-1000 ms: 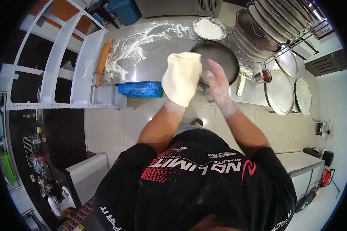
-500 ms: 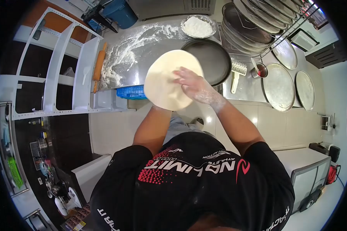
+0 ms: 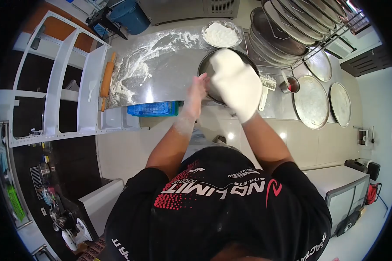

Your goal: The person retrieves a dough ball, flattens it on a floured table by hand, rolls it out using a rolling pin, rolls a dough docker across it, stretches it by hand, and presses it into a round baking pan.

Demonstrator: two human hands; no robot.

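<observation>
A pale, limp sheet of dough (image 3: pixel 236 85) drapes over my right hand and wrist, above the round dark pan (image 3: pixel 203 69). The dough covers that hand, so its fingers are hidden. My left hand (image 3: pixel 197 95), dusted with flour, is just left of the dough and apart from it. It is seen edge-on and slightly blurred, so how its fingers are held is unclear. The pan rests on the steel table (image 3: pixel 174 65), partly hidden under the dough.
A bowl of flour (image 3: pixel 221 34) stands behind the pan. A rolling pin (image 3: pixel 107 80) lies at the table's left end. Rightward are a spiked roller (image 3: pixel 268 82), a small metal pot (image 3: pixel 293 85), round trays (image 3: pixel 311 102) and a rack of pans (image 3: pixel 283 35).
The dough has passed from my left hand to my right hand and moved right, over the pan. My left hand is now uncovered and beside it.
</observation>
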